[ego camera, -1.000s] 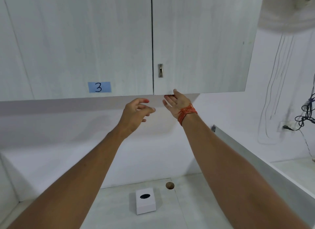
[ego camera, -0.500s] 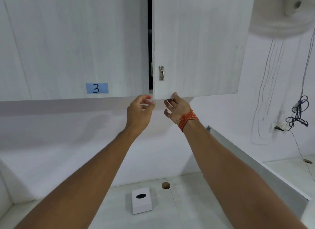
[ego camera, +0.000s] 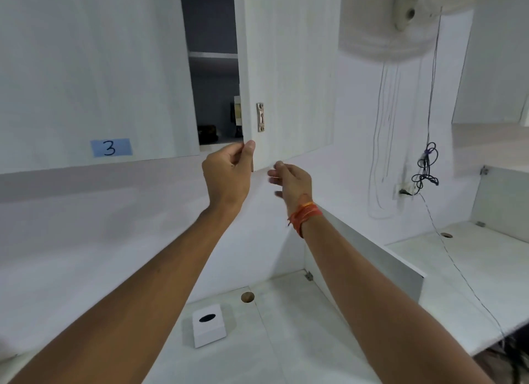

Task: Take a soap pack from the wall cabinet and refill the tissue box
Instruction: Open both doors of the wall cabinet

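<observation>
The white wall cabinet's right door stands partly swung out. My left hand grips the door's lower left corner, thumb on the front face. My right hand, with an orange thread band on the wrist, hovers just below the door's bottom edge, fingers loosely spread, holding nothing. Through the gap the dark cabinet inside shows a shelf, a dark object and a light box at the bottom; no soap pack can be made out. The white tissue box with a dark oval slot sits on the counter below.
The left cabinet door is closed and bears a blue label "3". The counter has a round cable hole. A white divider panel stands to the right. Cables hang from a wall socket at right.
The right door has swung out further, widening the gap. My left hand moved up and took hold of the door's corner; my right hand let go and dropped slightly below the edge.
</observation>
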The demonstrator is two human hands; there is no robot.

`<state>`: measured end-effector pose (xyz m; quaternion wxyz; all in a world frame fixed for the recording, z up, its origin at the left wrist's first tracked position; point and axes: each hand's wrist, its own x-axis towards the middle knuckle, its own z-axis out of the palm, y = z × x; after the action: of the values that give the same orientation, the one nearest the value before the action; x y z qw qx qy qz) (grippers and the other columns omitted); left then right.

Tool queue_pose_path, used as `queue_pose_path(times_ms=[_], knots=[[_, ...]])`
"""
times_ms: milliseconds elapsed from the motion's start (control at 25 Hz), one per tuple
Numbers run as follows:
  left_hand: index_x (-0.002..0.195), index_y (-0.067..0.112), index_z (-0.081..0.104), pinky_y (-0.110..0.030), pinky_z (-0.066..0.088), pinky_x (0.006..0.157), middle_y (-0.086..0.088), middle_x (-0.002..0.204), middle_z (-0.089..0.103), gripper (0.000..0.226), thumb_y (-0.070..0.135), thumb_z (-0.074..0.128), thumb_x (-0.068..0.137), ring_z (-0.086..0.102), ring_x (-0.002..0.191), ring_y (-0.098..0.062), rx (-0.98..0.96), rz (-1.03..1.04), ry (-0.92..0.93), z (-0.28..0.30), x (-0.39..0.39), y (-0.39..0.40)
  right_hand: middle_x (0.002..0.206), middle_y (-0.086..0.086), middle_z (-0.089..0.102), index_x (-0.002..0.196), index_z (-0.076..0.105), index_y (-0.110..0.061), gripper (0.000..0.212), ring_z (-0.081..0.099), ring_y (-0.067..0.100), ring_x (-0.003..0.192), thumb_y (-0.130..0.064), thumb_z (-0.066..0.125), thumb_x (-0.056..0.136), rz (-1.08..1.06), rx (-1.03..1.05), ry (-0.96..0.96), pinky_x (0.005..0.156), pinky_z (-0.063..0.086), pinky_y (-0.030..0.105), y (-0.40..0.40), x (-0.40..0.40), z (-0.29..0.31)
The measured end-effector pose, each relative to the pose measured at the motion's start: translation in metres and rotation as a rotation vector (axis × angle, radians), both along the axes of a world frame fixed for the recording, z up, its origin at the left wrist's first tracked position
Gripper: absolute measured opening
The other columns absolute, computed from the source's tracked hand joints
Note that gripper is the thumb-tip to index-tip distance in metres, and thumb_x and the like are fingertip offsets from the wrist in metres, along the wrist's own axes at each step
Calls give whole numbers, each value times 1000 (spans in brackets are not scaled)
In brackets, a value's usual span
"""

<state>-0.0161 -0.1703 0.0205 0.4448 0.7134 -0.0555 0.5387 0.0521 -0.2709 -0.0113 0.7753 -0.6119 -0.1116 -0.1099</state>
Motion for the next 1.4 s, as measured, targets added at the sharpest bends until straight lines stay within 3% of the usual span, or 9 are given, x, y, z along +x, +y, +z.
queue_pose_path(times_ms=[120, 240, 320, 440, 560, 720, 920, 1240, 1400], knots=[[93, 5, 75, 1, 43, 56, 10, 80, 65, 27, 28, 62, 94, 58, 64, 9, 10, 25, -30, -1, -15, -35, 123, 5, 63, 134, 51, -14, 43, 58, 20, 113, -22, 60, 93, -385, -404, -324, 97, 44, 31, -34, -13, -14], [100, 7, 76, 2, 43, 59, 14, 82, 65, 26, 29, 64, 93, 59, 66, 17, 13, 43, -77, -5, -25, -77, 140, 7, 55, 140, 48, -13, 54, 49, 22, 129, -26, 65, 91, -421, -567, -545, 109, 33, 29, -65, -20, -19], [104, 8, 76, 3, 44, 62, 17, 84, 64, 25, 29, 66, 92, 57, 69, 24, 29, 25, -81, -5, -29, -104, 139, 7, 57, 137, 52, -12, 52, 50, 22, 130, -27, 67, 89, -437, -551, -581, 110, 34, 31, -87, -24, -19], [107, 9, 75, -2, 49, 67, 14, 91, 67, 27, 28, 69, 90, 63, 74, 12, 64, -61, -60, -4, -32, -139, 132, 7, 63, 132, 57, -11, 52, 58, 24, 121, -30, 70, 86, -466, -462, -576, 102, 48, 41, -119, -28, -21], [107, 8, 75, -11, 55, 74, 13, 93, 69, 25, 23, 71, 88, 68, 80, 6, 137, -183, -34, 0, -26, -174, 113, 9, 72, 119, 66, -8, 39, 66, 22, 99, -27, 69, 85, -555, -329, -595, 86, 54, 36, -150, -32, -18], [110, 4, 73, -28, 58, 85, -4, 104, 75, 27, 17, 73, 86, 72, 91, -13, 187, -279, -14, 2, -8, -229, 79, 4, 71, 96, 72, -6, 16, 62, 16, 70, -10, 64, 84, -612, -145, -542, 66, 50, 26, -194, -26, -13], [110, 6, 74, -30, 57, 89, -7, 105, 76, 29, 21, 74, 85, 72, 92, -19, 204, -255, 3, 4, 10, -289, 55, -10, 50, 72, 59, -14, 20, 48, -3, 45, 0, 54, 85, -525, -83, -296, 52, 37, 14, -245, -21, -4], [116, 6, 70, -32, 55, 93, -9, 116, 72, 32, 23, 69, 88, 70, 103, -24, 199, -208, -3, -1, 25, -329, 56, 0, 53, 79, 64, -4, 19, 46, 18, 55, 2, 51, 90, -478, -79, -226, 55, 38, 22, -280, -3, -2], [113, 8, 72, -28, 55, 88, -7, 111, 74, 31, 26, 71, 87, 70, 98, -20, 189, -222, -12, -1, 29, -326, 64, -4, 58, 88, 66, -3, 9, 54, 7, 57, 1, 58, 89, -492, -77, -227, 50, 42, 8, -281, -4, -2]])
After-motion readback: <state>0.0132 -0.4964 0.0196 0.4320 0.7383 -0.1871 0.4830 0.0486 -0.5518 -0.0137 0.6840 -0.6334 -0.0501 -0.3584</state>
